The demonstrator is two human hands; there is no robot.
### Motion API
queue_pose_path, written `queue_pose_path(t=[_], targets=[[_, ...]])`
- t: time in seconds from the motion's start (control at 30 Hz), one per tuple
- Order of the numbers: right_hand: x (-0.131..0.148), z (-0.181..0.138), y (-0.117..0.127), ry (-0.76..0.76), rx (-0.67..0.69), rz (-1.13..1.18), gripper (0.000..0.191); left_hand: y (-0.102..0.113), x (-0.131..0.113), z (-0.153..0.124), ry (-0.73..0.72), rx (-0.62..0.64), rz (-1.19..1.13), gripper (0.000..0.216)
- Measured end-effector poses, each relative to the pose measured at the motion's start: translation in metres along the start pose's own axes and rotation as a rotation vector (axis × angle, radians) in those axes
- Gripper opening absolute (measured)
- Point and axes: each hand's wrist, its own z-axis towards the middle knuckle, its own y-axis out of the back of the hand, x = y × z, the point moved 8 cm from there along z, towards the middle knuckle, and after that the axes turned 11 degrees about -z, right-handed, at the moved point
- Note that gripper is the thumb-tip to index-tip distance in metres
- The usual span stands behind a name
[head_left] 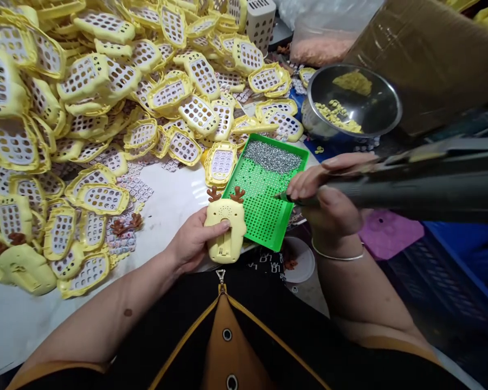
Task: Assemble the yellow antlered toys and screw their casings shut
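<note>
At the near edge of the bench (168, 203), the left hand (191, 241) has its grip closed around a yellow deer-shaped shell (226, 227). The right hand (329, 197) keeps a clenched grip on a dark screwdriver (410, 189), whose tip is over the green screw tray (266, 216), just beside the shell.

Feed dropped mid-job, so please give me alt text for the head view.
The left hand holds a yellow deer-shaped toy shell, while the right hand holds a dark power screwdriver with its tip over a green tray with screws at its far end. A heap of yellow keypad frames lies to the left, a steel bowl behind.
</note>
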Motion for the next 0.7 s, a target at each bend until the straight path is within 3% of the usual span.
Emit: queue_pose_path(t=[0.1,0.27,0.47,0.7], targets=[[-0.017,-0.002,-0.007,0.019,0.054,-0.108,0.028,0.000,0.003,0.003,0.047,0.002,-0.035,0.035],[-0.038,-0.005,-0.009,-0.075,0.112,-0.313,0.034,0.002,0.004,0.005,0.054,-0.024,-0.056,0.035],[-0.036,0.000,-0.012,-0.041,0.070,-0.125,0.028,0.004,0.005,0.004,0.084,-0.036,-0.039,0.040],[-0.033,0.002,-0.019,0.008,0.128,0.035,0.021,0.000,0.010,-0.001,0.147,-0.011,0.075,0.043]])
